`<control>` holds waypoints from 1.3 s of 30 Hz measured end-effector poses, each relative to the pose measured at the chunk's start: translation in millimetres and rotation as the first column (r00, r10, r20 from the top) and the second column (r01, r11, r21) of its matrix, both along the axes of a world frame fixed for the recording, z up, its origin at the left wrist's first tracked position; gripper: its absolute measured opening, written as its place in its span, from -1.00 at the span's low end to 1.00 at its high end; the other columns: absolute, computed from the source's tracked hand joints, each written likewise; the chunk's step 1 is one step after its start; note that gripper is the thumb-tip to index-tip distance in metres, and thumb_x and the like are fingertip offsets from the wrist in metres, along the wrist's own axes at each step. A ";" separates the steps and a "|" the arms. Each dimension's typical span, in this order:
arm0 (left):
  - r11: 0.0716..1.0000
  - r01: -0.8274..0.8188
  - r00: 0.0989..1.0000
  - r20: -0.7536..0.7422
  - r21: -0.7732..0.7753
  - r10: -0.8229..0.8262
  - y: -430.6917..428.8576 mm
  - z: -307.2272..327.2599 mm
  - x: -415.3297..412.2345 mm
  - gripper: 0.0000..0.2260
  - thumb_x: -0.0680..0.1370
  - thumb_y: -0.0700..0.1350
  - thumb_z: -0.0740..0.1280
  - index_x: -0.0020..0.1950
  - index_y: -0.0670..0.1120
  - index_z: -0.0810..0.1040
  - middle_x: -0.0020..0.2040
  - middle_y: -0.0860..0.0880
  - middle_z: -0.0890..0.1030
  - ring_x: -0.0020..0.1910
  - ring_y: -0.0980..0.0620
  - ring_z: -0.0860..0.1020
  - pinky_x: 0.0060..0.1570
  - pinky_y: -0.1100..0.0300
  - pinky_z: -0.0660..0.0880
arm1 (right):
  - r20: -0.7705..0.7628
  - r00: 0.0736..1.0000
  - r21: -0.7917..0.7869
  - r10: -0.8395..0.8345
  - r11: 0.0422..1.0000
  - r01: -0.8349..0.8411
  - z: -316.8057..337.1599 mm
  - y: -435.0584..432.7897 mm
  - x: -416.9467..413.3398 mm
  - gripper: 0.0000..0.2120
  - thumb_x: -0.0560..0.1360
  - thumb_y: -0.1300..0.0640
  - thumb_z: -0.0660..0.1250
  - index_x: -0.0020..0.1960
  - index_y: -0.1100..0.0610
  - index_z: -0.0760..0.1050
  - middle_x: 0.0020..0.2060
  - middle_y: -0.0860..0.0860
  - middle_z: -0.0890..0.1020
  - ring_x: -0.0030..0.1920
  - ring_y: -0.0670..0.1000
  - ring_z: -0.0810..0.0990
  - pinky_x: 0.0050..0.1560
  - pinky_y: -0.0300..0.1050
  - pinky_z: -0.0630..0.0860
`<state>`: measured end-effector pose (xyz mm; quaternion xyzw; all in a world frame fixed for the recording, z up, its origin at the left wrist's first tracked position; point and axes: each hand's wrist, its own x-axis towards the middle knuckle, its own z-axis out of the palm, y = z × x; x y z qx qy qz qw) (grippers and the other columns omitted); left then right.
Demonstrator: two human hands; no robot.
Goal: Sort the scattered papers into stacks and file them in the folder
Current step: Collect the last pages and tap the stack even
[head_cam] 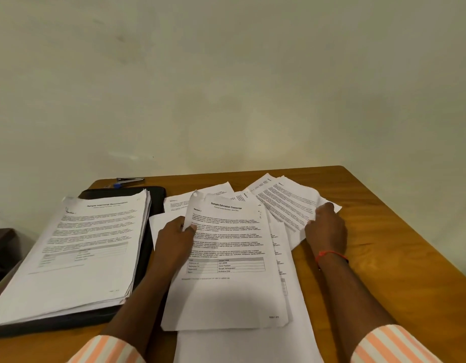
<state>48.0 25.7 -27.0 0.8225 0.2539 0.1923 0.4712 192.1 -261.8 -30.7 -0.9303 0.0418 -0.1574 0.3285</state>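
Observation:
A thick stack of printed papers (77, 252) lies on a black folder (148, 247) at the left of the wooden table. In the middle lies a stapled document headed "Sample Education Transcript" (226, 279), on top of other loose sheets. My left hand (174, 239) grips its left edge, thumb on top. Further right, scattered printed sheets (287, 203) fan out toward the back. My right hand (326, 229) pinches the near edge of these fanned sheets.
A stapler (131, 181) and a blue-capped pen (114, 185) lie at the table's back left edge, behind the folder. The wooden table (384, 244) ends at a pale wall behind and drops off at the right.

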 end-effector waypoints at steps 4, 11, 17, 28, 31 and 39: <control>0.999 0.003 1.000 0.008 -0.045 -0.002 1.2 -2.3 1.0 -0.86 0.67 -0.01 0.29 0.12 0.01 0.62 -0.02 0.08 0.71 -0.10 0.06 0.69 -0.12 0.11 0.63 | 0.252 0.927 0.382 -0.276 0.909 0.167 20.2 -9.2 -1.8 -0.73 0.60 0.31 0.27 0.29 0.24 0.41 0.21 0.22 0.55 0.17 0.21 0.56 0.00 -0.13 0.42; 0.994 0.012 0.998 0.063 -0.109 -0.005 3.8 -0.5 -0.6 -0.86 0.68 -0.03 0.29 0.14 0.00 0.62 0.02 0.05 0.72 -0.05 0.02 0.70 -0.04 0.03 0.66 | 0.037 0.724 0.969 -0.689 0.203 0.143 12.7 -58.9 25.3 -0.64 0.66 0.13 0.12 0.40 0.22 0.42 0.21 0.09 0.59 0.02 -0.08 0.69 -0.05 -0.23 0.64; 0.996 0.022 0.995 0.098 -0.085 -0.014 1.2 1.1 -2.6 -0.83 0.68 -0.03 0.27 0.19 -0.03 0.60 0.04 0.06 0.70 -0.04 0.04 0.68 -0.14 0.20 0.57 | 0.183 0.980 0.756 0.074 0.627 -0.188 22.4 -25.2 -1.5 -0.88 0.64 0.20 0.28 0.10 0.07 0.57 -0.02 -0.01 0.66 -0.06 -0.10 0.63 0.00 -0.05 0.57; 0.981 -0.188 0.927 0.320 -0.055 0.196 10.7 18.6 -10.5 -0.88 0.70 -0.08 0.24 0.11 -0.06 0.56 -0.05 0.00 0.67 -0.13 0.06 0.66 -0.18 0.22 0.59 | 0.095 0.870 0.195 0.484 0.848 -0.494 -0.8 2.2 -3.2 -0.70 0.66 0.09 0.26 0.36 0.15 0.50 0.35 0.06 0.55 0.31 0.11 0.54 0.27 0.15 0.56; 0.856 -0.467 0.720 0.466 -0.224 0.514 24.5 36.8 -16.7 -0.83 0.70 -0.12 0.22 0.14 -0.16 0.56 -0.01 -0.03 0.63 -0.13 0.11 0.57 -0.21 0.50 0.42 | 0.127 0.900 0.168 0.416 0.886 -0.433 -1.5 -3.7 1.8 -0.70 0.66 0.12 0.26 0.35 0.18 0.51 0.32 0.09 0.58 0.26 0.10 0.57 0.26 0.10 0.58; 0.659 -0.421 0.607 0.346 -0.624 0.715 59.9 38.4 -18.9 -0.75 0.66 -0.14 0.30 0.29 -0.20 0.58 0.19 -0.11 0.63 0.18 -0.09 0.61 0.21 0.13 0.53 | 0.158 0.912 0.170 0.378 0.900 -0.402 3.4 -1.7 -0.5 -0.69 0.66 0.18 0.24 0.37 0.23 0.50 0.30 0.13 0.57 0.25 0.12 0.56 0.19 -0.11 0.51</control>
